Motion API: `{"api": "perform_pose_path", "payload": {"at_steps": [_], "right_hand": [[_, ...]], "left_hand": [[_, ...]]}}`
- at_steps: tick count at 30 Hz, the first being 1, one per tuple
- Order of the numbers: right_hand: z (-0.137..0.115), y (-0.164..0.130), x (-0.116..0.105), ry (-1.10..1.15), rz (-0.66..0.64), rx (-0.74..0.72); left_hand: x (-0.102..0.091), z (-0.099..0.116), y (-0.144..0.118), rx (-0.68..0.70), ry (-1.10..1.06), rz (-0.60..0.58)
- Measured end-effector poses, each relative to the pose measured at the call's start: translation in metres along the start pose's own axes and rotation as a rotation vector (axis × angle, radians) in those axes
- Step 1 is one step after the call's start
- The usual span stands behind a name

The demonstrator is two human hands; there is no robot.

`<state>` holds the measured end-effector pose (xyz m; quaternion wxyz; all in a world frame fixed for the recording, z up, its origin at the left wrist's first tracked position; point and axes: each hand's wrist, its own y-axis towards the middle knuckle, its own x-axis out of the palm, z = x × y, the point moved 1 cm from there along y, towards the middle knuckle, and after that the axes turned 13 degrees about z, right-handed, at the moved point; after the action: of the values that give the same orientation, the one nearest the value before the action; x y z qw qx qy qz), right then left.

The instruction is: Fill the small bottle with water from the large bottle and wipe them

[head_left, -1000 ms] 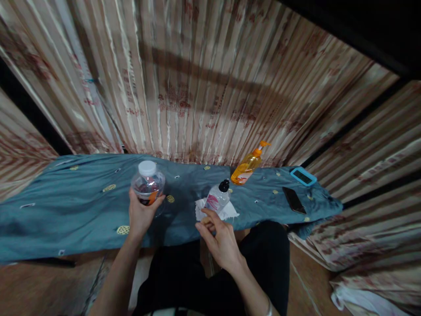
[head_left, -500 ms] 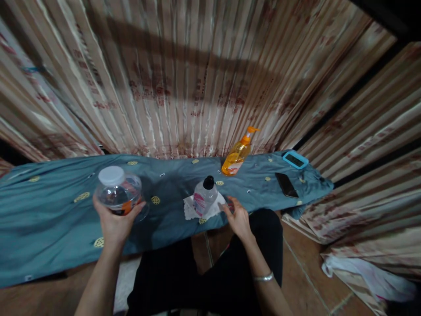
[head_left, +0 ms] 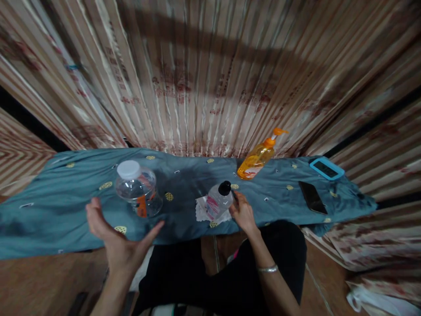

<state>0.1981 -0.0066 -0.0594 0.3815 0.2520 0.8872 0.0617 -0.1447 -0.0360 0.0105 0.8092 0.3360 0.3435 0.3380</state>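
My left hand (head_left: 123,241) is open, thumb and fingers spread wide, just in front of a large clear plastic jar (head_left: 136,188) with a white lid and an orange label. A gap shows between this hand and the jar, which stands upright on the cloth. Close to the right side of a small clear bottle (head_left: 217,204) with a black cap and pink print is my right hand (head_left: 244,213), its fingers bent and slightly apart. Whether its fingertips touch the bottle I cannot tell. Under the bottle lies a white napkin (head_left: 201,210) with a scalloped edge.
A teal cloth (head_left: 187,184) with yellow pineapples covers the narrow table. Behind the small bottle stands an orange pump bottle (head_left: 255,162). To the right lie a black phone (head_left: 312,197) and a blue-framed digital clock (head_left: 326,169). A pleated curtain (head_left: 197,87) hangs along the back.
My left hand has let go of the jar, opened and drawn back toward me. My right hand has come closer to the small bottle. The view has shifted left.
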Motion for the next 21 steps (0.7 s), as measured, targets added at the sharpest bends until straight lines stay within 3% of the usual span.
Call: {"api": "perform_pose_path", "payload": {"at_steps": [2,3,4,6,10,12,16,21], "right_hand": [[-0.002,0.002,0.007,0.006,-0.037,0.002],[-0.003,0.003,0.009,0.004,-0.052,0.009],[-0.004,0.004,0.010,-0.001,-0.068,0.019],[-0.007,0.008,0.010,-0.015,-0.106,0.050],[-0.014,0.014,0.005,-0.019,-0.199,0.105],[-0.017,0.013,0.004,0.018,-0.215,0.116],[-0.019,0.005,0.007,0.194,-0.181,0.160],[-0.013,-0.006,-0.001,0.577,-0.041,0.363]], "left_hand": [[0.011,0.026,-0.020,0.108,-0.134,-0.130],[0.024,0.038,-0.032,0.091,-0.206,-0.258],[0.040,0.048,-0.043,0.043,-0.285,-0.377],[0.076,0.065,-0.059,-0.111,-0.406,-0.510],[0.129,0.085,-0.066,-0.362,-0.545,-0.648],[0.137,0.090,-0.062,-0.428,-0.566,-0.655],[0.135,0.095,-0.053,-0.469,-0.585,-0.636],[0.131,0.094,-0.043,-0.491,-0.595,-0.587]]}}
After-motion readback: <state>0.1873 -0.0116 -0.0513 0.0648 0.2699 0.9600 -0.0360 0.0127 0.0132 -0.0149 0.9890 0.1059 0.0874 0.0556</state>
